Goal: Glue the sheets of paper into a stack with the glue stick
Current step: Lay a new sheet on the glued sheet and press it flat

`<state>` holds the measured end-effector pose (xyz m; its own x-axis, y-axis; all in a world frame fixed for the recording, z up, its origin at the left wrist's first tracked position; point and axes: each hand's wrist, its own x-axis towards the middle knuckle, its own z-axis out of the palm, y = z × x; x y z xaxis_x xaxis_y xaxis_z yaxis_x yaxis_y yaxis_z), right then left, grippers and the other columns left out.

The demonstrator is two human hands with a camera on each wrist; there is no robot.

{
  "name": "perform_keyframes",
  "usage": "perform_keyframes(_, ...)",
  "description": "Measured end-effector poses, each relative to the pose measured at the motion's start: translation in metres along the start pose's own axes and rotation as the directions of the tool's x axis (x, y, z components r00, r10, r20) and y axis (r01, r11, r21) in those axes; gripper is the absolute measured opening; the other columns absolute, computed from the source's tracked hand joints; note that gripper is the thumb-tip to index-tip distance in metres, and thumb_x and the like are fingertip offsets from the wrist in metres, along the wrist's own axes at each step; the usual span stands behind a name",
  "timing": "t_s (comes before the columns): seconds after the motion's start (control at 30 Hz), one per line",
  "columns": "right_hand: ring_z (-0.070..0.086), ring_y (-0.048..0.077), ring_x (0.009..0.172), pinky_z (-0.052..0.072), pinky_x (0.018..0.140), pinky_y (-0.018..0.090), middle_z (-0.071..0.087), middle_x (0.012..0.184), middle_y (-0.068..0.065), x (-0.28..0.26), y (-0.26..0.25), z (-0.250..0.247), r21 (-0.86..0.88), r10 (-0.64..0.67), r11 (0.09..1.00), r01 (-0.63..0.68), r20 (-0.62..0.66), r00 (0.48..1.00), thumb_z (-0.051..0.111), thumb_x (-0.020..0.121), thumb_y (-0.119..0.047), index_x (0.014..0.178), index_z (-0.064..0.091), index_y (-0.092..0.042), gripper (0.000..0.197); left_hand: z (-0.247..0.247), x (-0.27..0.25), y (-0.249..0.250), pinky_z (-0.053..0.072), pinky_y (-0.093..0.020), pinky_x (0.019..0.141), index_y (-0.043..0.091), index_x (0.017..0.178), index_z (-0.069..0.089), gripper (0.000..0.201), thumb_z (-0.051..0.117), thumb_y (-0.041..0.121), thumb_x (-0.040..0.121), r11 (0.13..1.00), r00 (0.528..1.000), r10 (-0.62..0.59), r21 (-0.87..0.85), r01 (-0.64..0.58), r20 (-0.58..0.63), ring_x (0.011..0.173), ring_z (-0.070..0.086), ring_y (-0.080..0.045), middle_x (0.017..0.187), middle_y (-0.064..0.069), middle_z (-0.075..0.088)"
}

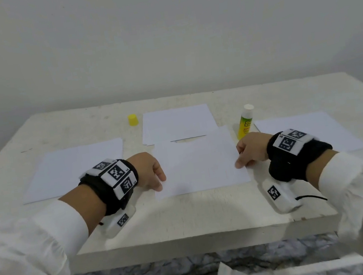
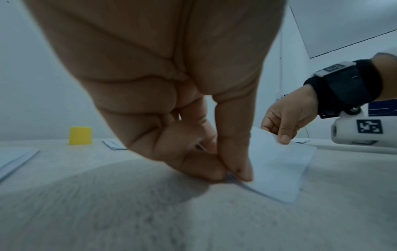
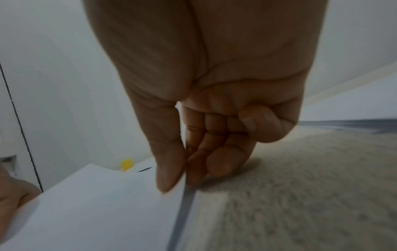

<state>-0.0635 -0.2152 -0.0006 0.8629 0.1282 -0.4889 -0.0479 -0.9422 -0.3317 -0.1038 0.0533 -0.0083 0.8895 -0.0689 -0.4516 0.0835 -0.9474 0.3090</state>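
Observation:
A white sheet of paper (image 1: pixel 200 165) lies in the middle of the table, held by both hands. My left hand (image 1: pixel 155 176) pinches its left edge (image 2: pixel 233 176) between thumb and fingers. My right hand (image 1: pixel 243 157) pinches its right edge (image 3: pixel 182 185), which is lifted slightly off the table. A stack of white sheets (image 1: pixel 177 123) lies just behind it, partly under its far edge. The open glue stick (image 1: pixel 244 122), yellow-green with a white tip, stands upright beyond my right hand. Its yellow cap (image 1: pixel 133 119) stands at the back left.
More white sheets lie at the left (image 1: pixel 74 169) and at the right (image 1: pixel 311 132) of the white table (image 1: pixel 188 221). A plain wall rises behind the table. The table's front edge is just under my wrists.

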Motion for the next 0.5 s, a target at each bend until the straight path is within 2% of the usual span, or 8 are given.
perform_keyframes(0.13, 0.046, 0.012, 0.056, 0.039, 0.059, 0.022, 0.054, 0.061, 0.000, 0.0033, 0.0029, 0.0022, 0.010, -0.027, 1.000, 0.027, -0.016, 0.999, 0.074, 0.079, -0.018, 0.059, 0.046, -0.014, 0.035, -0.0006, -0.0014, -0.0004, 0.043, -0.013, 0.059, 0.023, 0.089, 0.068, 0.017, 0.078, 0.017, 0.077, 1.000, 1.000, -0.006, -0.019, 0.006, 0.001, 0.065, 0.054, -0.006, 0.070, 0.009, 0.057)
perform_keyframes(0.27, 0.047, 0.012, 0.056, 0.040, 0.060, 0.021, 0.054, 0.062, 0.000, 0.0060, 0.0046, 0.0034, 0.028, -0.039, 0.999, 0.040, -0.021, 0.999, 0.074, 0.080, -0.017, 0.062, 0.048, -0.014, 0.032, -0.0002, -0.0029, -0.0011, 0.041, -0.013, 0.057, 0.019, 0.096, 0.071, 0.021, 0.078, 0.017, 0.077, 1.000, 1.000, -0.005, -0.029, 0.005, 0.003, 0.062, 0.052, -0.005, 0.069, 0.009, 0.056)
perform_keyframes(0.5, 0.047, 0.010, 0.048, 0.039, 0.052, 0.019, 0.055, 0.056, -0.001, 0.0092, 0.0101, 0.0050, 0.096, -0.032, 0.995, 0.038, -0.059, 0.998, 0.068, 0.086, -0.021, 0.057, 0.048, -0.014, 0.036, -0.0008, -0.0042, -0.0016, 0.038, -0.013, 0.054, 0.020, 0.092, 0.069, 0.019, 0.079, 0.016, 0.076, 0.998, 1.000, -0.013, -0.066, 0.013, 0.002, 0.059, 0.049, -0.005, 0.067, 0.008, 0.055)
